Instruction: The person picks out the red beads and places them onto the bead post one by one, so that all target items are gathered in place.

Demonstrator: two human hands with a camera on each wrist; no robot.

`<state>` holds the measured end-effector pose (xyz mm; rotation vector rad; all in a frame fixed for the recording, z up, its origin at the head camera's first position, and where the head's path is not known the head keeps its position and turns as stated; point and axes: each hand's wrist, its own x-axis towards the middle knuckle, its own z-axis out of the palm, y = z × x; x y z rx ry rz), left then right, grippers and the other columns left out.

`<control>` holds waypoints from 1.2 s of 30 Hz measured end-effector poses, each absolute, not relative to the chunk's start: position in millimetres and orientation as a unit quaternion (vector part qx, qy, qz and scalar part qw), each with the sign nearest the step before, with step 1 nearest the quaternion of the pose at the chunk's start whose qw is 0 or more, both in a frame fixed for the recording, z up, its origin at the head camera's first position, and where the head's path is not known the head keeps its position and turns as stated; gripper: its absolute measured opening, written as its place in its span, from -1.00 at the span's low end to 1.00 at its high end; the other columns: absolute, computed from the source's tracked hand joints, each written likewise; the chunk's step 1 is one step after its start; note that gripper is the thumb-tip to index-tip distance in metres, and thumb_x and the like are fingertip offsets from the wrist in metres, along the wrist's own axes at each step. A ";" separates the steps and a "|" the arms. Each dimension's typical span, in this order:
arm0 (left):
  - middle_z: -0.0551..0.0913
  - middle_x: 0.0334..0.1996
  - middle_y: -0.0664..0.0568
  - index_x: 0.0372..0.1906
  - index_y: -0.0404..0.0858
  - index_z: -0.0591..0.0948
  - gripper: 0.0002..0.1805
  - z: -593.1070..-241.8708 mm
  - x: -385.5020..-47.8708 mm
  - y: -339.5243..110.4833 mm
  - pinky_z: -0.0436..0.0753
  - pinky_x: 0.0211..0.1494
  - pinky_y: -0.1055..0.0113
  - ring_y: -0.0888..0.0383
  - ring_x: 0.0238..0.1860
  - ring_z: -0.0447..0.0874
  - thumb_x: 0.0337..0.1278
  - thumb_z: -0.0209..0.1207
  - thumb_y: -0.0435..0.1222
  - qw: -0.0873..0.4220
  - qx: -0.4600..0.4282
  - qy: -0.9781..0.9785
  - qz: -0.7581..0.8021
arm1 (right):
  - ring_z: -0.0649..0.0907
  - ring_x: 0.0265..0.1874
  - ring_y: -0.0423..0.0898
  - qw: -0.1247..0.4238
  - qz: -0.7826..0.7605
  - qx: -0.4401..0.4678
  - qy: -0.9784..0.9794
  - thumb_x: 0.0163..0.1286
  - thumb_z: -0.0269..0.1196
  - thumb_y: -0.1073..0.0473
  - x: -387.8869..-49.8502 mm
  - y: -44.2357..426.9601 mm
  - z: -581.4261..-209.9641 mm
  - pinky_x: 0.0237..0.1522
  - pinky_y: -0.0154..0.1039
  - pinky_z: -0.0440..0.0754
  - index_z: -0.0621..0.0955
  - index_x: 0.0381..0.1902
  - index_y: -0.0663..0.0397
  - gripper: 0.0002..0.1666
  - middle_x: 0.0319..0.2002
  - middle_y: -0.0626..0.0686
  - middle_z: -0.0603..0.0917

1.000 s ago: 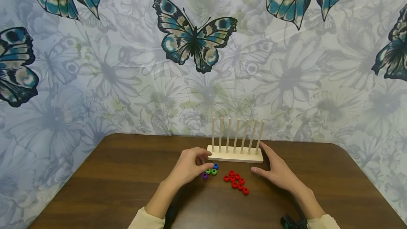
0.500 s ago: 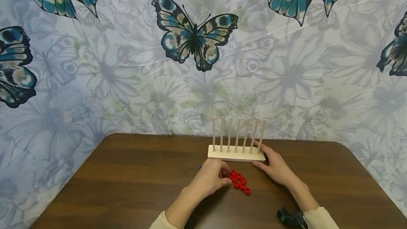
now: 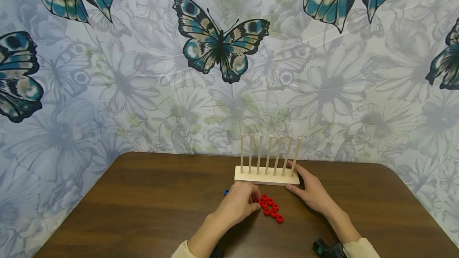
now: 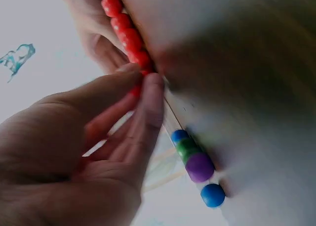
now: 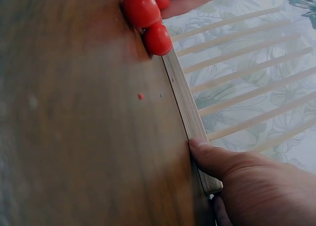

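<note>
Wears cream sleeves (image 3: 361,249) at the frame's bottom edge and, lower right, a blocky black wrist camera (image 3: 330,249) bearing a green patch (image 3: 320,251).

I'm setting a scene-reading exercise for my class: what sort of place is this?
Probably an indoor tabletop activity spot, home or classroom unclear: a brown table before a butterfly-patterned backdrop, with a pegged wooden stand.

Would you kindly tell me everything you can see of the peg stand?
The peg stand has a flat, pale rectangular base and seven slim rods in one row, all apparently of light, unpainted wood. Every rod is bare. It stands upright near the far side of the brown table, its long side facing the person, behind the red beads. The right hand grips its right end, the thumb against the front edge.
</note>
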<state>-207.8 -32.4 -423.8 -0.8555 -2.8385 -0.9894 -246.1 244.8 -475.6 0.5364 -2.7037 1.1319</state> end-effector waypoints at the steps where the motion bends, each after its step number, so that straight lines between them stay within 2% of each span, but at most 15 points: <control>1: 0.68 -0.48 0.19 -0.35 -0.21 0.74 -0.85 -423.1 -208.9 -32.0 0.56 -0.37 0.54 0.43 -0.48 0.53 0.08 0.53 -0.43 0.016 -0.278 -0.905 -0.322 | 0.34 0.53 0.37 0.081 0.379 0.179 -0.905 0.48 0.40 0.06 -245.7 245.7 -475.8 0.46 0.43 0.30 0.28 0.63 0.07 -0.11 0.57 0.26 0.36; 5: 0.69 -0.47 0.18 -0.35 -0.19 0.74 -0.85 -415.2 -216.0 -31.8 0.58 -0.35 0.54 0.43 -0.47 0.54 0.10 0.50 -0.45 0.048 -0.282 -0.890 -0.354 | 0.35 0.53 0.37 0.085 0.376 0.177 -0.906 0.47 0.41 0.06 -243.8 249.4 -476.9 0.45 0.43 0.31 0.29 0.62 0.08 -0.11 0.57 0.27 0.37; 8: 0.72 -0.45 0.14 -0.32 -0.19 0.75 -0.86 -403.4 -223.5 -31.9 0.62 -0.33 0.51 0.38 -0.46 0.59 0.11 0.49 -0.45 0.092 -0.276 -0.876 -0.384 | 0.36 0.52 0.37 0.090 0.376 0.176 -0.905 0.45 0.42 0.08 -241.6 251.2 -477.9 0.44 0.43 0.33 0.31 0.61 0.07 -0.11 0.55 0.27 0.38; 14: 0.75 -0.40 0.05 -0.22 -0.25 0.78 -0.87 -369.0 -239.6 -30.8 0.70 -0.32 0.41 0.20 -0.45 0.69 0.15 0.50 -0.41 0.210 -0.255 -0.823 -0.462 | 0.37 0.52 0.38 0.094 0.376 0.178 -0.904 0.44 0.43 0.08 -238.9 251.2 -480.4 0.44 0.45 0.32 0.31 0.61 0.05 -0.11 0.54 0.26 0.40; 19: 0.77 -0.33 0.00 -0.14 -0.28 0.80 -0.84 -349.3 -258.0 -35.9 0.74 -0.30 0.28 0.15 -0.44 0.72 0.19 0.48 -0.40 0.337 -0.232 -0.769 -0.491 | 0.36 0.53 0.36 0.096 0.385 0.181 -0.900 0.42 0.45 0.07 -243.0 245.5 -481.1 0.45 0.44 0.32 0.31 0.61 0.00 -0.09 0.55 0.22 0.41; 22: 0.77 -0.30 -0.05 -0.12 -0.32 0.80 -0.82 -345.2 -267.0 -41.9 0.74 -0.31 0.26 0.12 -0.43 0.72 0.17 0.48 -0.42 0.386 -0.207 -0.756 -0.486 | 0.37 0.54 0.33 0.090 0.390 0.184 -0.898 0.41 0.45 0.05 -247.2 240.5 -480.8 0.46 0.41 0.33 0.31 0.62 -0.04 -0.08 0.56 0.19 0.40; 28: 0.77 -0.29 -0.09 -0.13 -0.38 0.81 -0.83 -349.1 -276.3 -46.5 0.73 -0.34 0.32 0.09 -0.46 0.69 0.16 0.47 -0.48 0.375 -0.188 -0.770 -0.481 | 0.37 0.54 0.31 0.088 0.390 0.181 -0.899 0.41 0.46 0.05 -250.2 239.0 -479.1 0.46 0.41 0.34 0.30 0.63 -0.08 -0.07 0.55 0.17 0.41; 36: 0.76 -0.33 -0.11 -0.16 -0.40 0.80 -0.85 -351.2 -278.1 -38.9 0.75 -0.35 0.22 0.08 -0.47 0.68 0.17 0.45 -0.48 0.353 -0.189 -0.774 -0.491 | 0.37 0.54 0.30 0.091 0.381 0.178 -0.903 0.41 0.46 0.06 -251.4 247.7 -477.8 0.46 0.39 0.35 0.31 0.63 -0.06 -0.07 0.55 0.18 0.41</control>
